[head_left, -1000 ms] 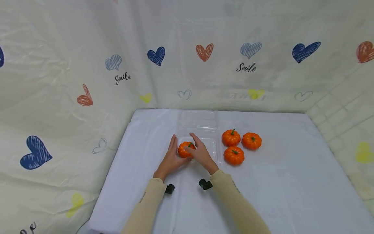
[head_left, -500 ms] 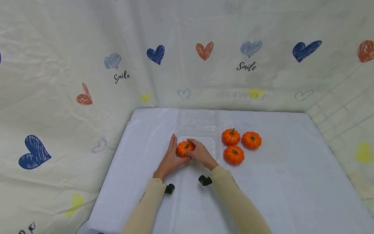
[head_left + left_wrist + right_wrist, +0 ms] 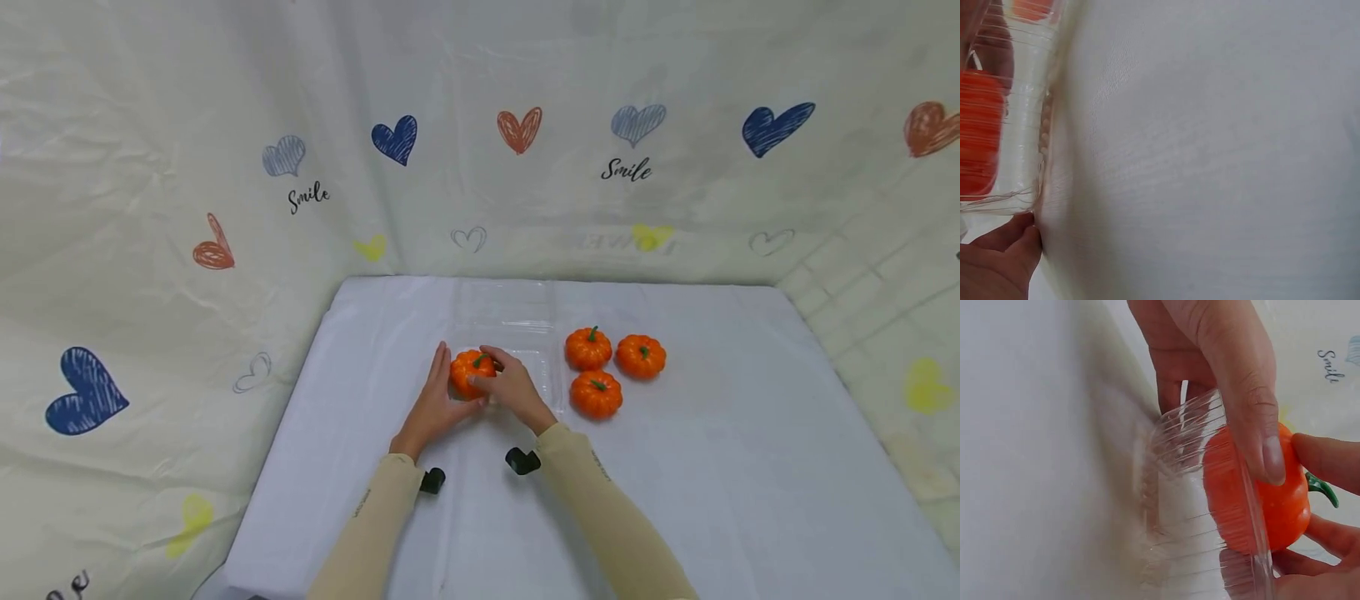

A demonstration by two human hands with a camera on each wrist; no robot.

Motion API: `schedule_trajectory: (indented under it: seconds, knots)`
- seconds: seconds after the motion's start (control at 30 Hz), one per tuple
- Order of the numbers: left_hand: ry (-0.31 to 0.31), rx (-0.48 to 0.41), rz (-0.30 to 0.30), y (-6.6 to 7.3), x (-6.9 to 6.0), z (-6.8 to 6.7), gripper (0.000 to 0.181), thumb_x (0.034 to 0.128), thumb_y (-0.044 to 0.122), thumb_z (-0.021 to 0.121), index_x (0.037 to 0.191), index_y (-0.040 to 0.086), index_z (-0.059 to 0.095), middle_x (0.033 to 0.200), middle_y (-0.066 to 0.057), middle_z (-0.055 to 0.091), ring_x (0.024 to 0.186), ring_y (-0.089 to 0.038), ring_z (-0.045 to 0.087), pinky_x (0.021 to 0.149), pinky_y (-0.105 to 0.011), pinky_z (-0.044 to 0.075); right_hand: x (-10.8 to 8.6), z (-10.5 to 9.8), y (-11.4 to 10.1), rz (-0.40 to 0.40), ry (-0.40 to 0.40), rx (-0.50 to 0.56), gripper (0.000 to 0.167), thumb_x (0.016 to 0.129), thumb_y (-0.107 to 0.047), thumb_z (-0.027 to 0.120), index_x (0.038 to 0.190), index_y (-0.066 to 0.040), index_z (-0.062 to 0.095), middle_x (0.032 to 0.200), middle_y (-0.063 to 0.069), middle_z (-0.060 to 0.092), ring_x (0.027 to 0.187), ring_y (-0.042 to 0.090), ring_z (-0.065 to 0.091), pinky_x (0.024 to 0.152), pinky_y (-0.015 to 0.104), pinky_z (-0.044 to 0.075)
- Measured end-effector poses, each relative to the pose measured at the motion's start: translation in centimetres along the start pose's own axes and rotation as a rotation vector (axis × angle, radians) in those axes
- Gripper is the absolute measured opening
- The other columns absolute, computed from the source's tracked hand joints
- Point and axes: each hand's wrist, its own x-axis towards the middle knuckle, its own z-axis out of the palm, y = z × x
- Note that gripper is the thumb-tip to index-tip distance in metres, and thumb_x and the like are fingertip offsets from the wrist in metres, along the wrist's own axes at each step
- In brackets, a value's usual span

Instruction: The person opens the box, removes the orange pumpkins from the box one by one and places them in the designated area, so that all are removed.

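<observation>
A clear plastic clamshell container [image 3: 553, 379] stands on the table with its lid [image 3: 504, 302] folded back. My left hand [image 3: 427, 410] holds its near left corner: the fingers lie along the left side, and the thumb [image 3: 1254, 434] presses the near wall in the right wrist view. My right hand [image 3: 519, 392] grips a small orange pumpkin [image 3: 471, 368] at the container's left part. In the right wrist view the pumpkin's lower part shows through the ribbed wall, while its green stem [image 3: 1324, 489] is in plain sight. Whether it touches the container's floor I cannot tell.
Three more small pumpkins sit just right of the container: a back left one [image 3: 588, 347], a right one [image 3: 641, 357] and a front one [image 3: 596, 395]. A white cloth [image 3: 720, 467] covers the table. Behind it hangs a curtain [image 3: 435, 192] printed with hearts.
My right hand's fingers have closed round the pumpkin, which has shifted slightly away from me. The left hand stays at the container's corner. The other pumpkins have not moved on the table.
</observation>
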Motion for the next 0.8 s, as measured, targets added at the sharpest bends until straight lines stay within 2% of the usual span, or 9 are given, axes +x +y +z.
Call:
schedule_trajectory:
  seconds: [0.23,0.37,0.47,0.67,0.8]
  knots:
    - [0.003,0.025,0.009,0.0,0.2,-0.2,0.127,0.0861,0.068,0.079,0.173,0.007,0.009,0.180,0.004,-0.006,0.164,-0.029,0.013,0.124,-0.060,0.028,-0.5,-0.1,-0.7,-0.042,0.063,0.065,0.067,0.097,-0.016,0.079,0.158,-0.009,0.053,0.155,0.016,0.056,0.141,0.037,0.052,0.117,0.051,0.045]
    - [0.002,0.000,0.012,0.1,0.2,-0.2,0.126,0.0866,0.065,0.081,0.173,0.007,0.009,0.180,0.005,-0.006,0.162,-0.031,0.022,0.123,-0.056,0.031,-1.0,-0.6,-0.9,-0.058,0.084,0.065,0.066,0.096,-0.017,0.079,0.157,-0.011,0.054,0.154,0.015,0.057,0.139,0.036,0.053,0.117,0.050,0.046]
    - [0.002,-0.007,0.011,0.1,0.1,-0.2,0.125,0.0872,0.062,0.082,0.173,0.008,0.009,0.180,0.006,-0.007,0.160,-0.032,0.027,0.122,-0.053,0.034,-1.4,-1.1,-1.0,-0.072,0.092,0.065,0.066,0.097,-0.019,0.078,0.158,-0.012,0.054,0.153,0.014,0.057,0.137,0.035,0.054,0.116,0.050,0.046]
    - [0.000,0.003,-0.003,0.2,0.0,-0.1,0.124,0.0873,0.058,0.083,0.173,0.008,0.009,0.180,0.005,-0.007,0.161,-0.032,0.024,0.122,-0.055,0.033,-2.6,-2.7,-1.1,-0.096,0.100,0.087,0.067,0.097,-0.022,0.079,0.158,-0.013,0.054,0.153,0.015,0.057,0.135,0.035,0.054,0.115,0.051,0.047]
    - [-0.001,-0.009,-0.018,0.4,-0.1,-0.1,0.125,0.0861,0.057,0.085,0.173,0.009,0.010,0.180,0.007,-0.007,0.159,-0.034,0.030,0.123,-0.057,0.032,-3.3,-3.8,-1.1,-0.099,0.114,0.105,0.067,0.097,-0.023,0.078,0.159,-0.014,0.052,0.155,0.014,0.054,0.138,0.035,0.052,0.116,0.051,0.047]
